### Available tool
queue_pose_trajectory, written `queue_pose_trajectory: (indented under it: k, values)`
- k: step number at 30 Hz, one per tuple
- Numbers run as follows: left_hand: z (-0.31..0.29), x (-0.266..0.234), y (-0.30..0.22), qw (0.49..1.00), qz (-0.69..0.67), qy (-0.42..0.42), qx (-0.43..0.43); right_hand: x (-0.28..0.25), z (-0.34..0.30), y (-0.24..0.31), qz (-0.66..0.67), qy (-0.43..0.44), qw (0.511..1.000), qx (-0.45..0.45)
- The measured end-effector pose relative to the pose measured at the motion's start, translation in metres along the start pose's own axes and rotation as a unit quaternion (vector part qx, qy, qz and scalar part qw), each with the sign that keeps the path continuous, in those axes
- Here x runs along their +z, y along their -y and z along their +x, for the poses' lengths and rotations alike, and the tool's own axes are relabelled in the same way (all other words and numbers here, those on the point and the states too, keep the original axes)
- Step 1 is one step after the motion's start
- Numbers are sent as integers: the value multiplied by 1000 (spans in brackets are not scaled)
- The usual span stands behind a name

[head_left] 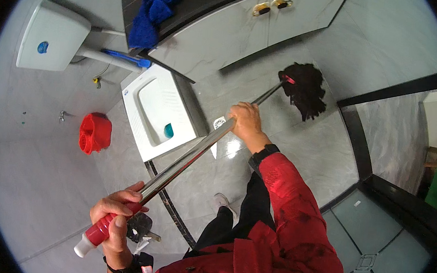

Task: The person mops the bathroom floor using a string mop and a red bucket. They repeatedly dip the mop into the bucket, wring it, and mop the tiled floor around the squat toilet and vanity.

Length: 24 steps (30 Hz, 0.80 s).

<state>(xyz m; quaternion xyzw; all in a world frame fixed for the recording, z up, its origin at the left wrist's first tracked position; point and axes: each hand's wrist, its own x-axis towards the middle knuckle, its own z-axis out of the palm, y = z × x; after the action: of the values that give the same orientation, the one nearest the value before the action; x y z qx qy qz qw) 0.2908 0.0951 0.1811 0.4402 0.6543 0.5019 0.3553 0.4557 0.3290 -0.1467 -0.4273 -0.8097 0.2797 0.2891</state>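
Red grip (98, 233) of mop (188, 159) clenched in left hand (111, 209); right hand (248, 122) wrapped round metal pole (207, 143) farther down; dark head (306, 89) lies on floor (331, 151) near cabinet (206, 44); pole likely stiff, light, slick if wet; head soft, probably heavy when soaked; best holds: grip, mid-pole.

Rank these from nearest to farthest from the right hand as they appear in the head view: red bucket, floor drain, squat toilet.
Measured from the right hand:
1. Floor drain: just left of the hand, on the floor.
2. Squat toilet: farther left, beyond the drain.
3. Red bucket: farthest left, by the wall.
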Motion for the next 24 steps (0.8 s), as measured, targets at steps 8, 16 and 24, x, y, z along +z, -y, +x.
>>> queue_pose_trajectory:
  k: [8,16,24]
  values:
    - [-87,-80,-15,986,134,-86,40,102,-13,122,44,105,991,-75]
    - [-164,-115,-28,961,237,-133,46,191,-64,225,129,140,973,-129]
    - [-204,-122,-61,955,261,-121,77,160,-140,254,195,100,969,-114]
